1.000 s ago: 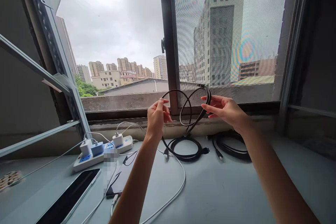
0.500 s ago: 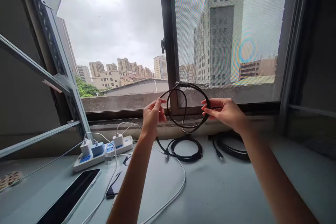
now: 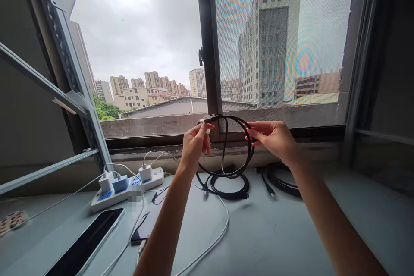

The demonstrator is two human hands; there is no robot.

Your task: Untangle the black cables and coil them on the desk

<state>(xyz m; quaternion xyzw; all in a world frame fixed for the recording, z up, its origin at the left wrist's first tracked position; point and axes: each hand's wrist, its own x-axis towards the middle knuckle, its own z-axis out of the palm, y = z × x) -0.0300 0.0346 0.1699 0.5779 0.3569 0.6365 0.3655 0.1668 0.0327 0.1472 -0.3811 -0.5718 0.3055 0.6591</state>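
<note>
Black cable [image 3: 251, 152], one looped bundle, hangs above the table [image 3: 258, 233] between my two hands, before the window's lower edge. My left hand [image 3: 195, 140] pinches it with thumb and fingertips beside its one visible metal-ended connector [image 3: 207, 120]; my right hand [image 3: 271, 139] grips the loop's opposite side between thumb and fingers. Two more black coils lie on the table: a round coil [image 3: 230, 194] just behind and below my loop, and a thicker coil [image 3: 280, 186] behind my right forearm. I cannot tell whether my loop touches the round one. Two phones lie at left, a nearer phone [image 3: 89, 241] and a farther phone [image 3: 152, 220] partly behind my left arm. One power strip [image 3: 98, 203] carries three plugs in its sockets, two white [image 3: 145, 173] and one blue [image 3: 120, 183].
</note>
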